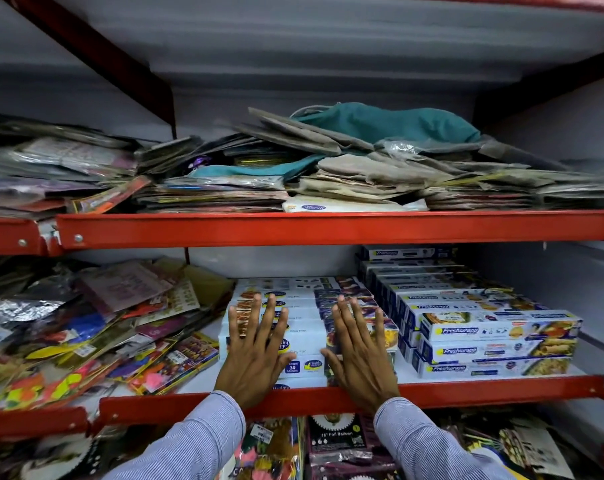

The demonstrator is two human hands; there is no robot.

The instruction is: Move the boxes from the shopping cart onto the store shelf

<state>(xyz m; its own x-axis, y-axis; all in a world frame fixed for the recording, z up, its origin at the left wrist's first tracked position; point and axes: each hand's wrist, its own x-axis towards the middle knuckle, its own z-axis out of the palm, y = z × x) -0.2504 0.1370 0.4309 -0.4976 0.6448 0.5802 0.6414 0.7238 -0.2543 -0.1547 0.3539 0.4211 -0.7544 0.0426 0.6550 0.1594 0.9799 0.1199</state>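
A stack of long white cling film boxes (307, 336) lies on the middle shelf (501, 388), ends facing left and right. My left hand (257, 351) rests flat on the stack's left half, fingers spread. Lying flat on the right half is my right hand (357, 355), fingers also apart. Neither hand grips a box. Right of this stack stand stepped rows of blue-and-white Freshwrapp boxes (494, 332). The shopping cart is out of view.
Colourful foil packets (85, 334) are heaped on the shelf's left part. The upper shelf (328, 226) carries piles of flat packets and a teal cloth bag (390, 124). More packets (331, 441) fill the shelf below.
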